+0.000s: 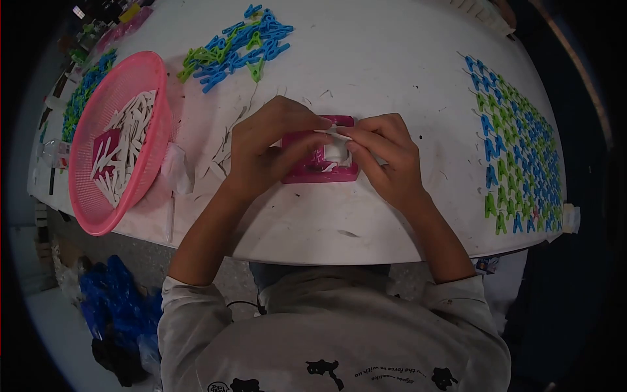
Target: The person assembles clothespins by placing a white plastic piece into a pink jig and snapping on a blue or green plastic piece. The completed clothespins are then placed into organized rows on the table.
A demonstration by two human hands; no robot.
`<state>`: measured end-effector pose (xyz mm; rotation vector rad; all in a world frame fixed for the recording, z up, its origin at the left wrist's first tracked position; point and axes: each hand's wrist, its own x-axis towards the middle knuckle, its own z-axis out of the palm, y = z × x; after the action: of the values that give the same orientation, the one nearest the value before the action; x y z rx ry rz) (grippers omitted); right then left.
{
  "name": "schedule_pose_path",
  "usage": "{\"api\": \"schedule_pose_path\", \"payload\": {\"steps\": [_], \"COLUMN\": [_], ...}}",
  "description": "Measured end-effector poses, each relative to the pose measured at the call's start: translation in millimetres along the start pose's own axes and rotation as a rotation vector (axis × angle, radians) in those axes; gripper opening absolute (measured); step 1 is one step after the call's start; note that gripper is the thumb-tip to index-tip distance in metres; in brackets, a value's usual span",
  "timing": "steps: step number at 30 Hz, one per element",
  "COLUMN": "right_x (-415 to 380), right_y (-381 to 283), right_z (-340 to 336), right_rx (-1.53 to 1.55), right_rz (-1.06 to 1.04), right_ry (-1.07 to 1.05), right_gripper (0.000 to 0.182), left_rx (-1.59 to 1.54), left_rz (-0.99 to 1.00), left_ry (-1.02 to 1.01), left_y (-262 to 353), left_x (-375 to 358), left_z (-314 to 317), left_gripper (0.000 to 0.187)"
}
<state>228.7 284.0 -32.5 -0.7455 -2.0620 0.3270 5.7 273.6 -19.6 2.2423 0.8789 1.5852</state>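
Over a small magenta box (317, 176) in front of me, both hands meet with fingertips pinched on a thin white strip (335, 134). My left hand (268, 140) comes from the left, with thumb and forefinger closed at one end of the strip. At the strip's other end, my right hand (390, 157) has its thumb and fingers closed. A white piece (336, 155) lies in the box just below the fingertips. The fingers partly hide the box and what lies in it.
Left stands a pink basket (160, 75) of white strips. Blue and green clips lie in a loose pile (241, 46) behind and in rows (519, 150) at right. Crumpled white material (175, 168) sits beside the basket. The white table's (326, 238) front edge is close to me.
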Motion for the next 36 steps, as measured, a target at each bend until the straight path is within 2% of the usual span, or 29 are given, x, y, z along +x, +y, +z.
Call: {"api": "schedule_pose_path", "payload": {"steps": [7,11,13,23,32,34,36], "right_x": [10,20,20,13,9,9,9], "right_y": [-3,-1,2,5,11,12,10], "right_z": [2,1,5,14,18,17,17], "right_rx": [0.051,0.049,0.096,0.118,0.08,0.049,0.053], "right_rz": [0.145,0.076,0.122,0.162,0.135,0.075,0.105], "right_ry": [-0.039,-0.098,-0.078,-0.028,-0.026,-0.065,-0.049], "right_gripper": [0.021,0.021,0.02,0.02,0.02,0.023,0.022], "left_rx": [-0.027,0.005,0.044,0.028,0.046,0.011,0.013], "left_rz": [-0.082,-0.077,-0.026,-0.019,-0.011,-0.051,-0.067], "left_ry": [0.02,0.061,0.068,0.129,0.076,0.091,0.075], "left_y": [1,-1,-4,-14,-20,-21,-20], "left_x": [0,0,0,-4,-6,-6,-6], "left_z": [4,5,5,11,10,10,8], "left_gripper": [0.02,0.019,0.02,0.02,0.019,0.018,0.017]}}
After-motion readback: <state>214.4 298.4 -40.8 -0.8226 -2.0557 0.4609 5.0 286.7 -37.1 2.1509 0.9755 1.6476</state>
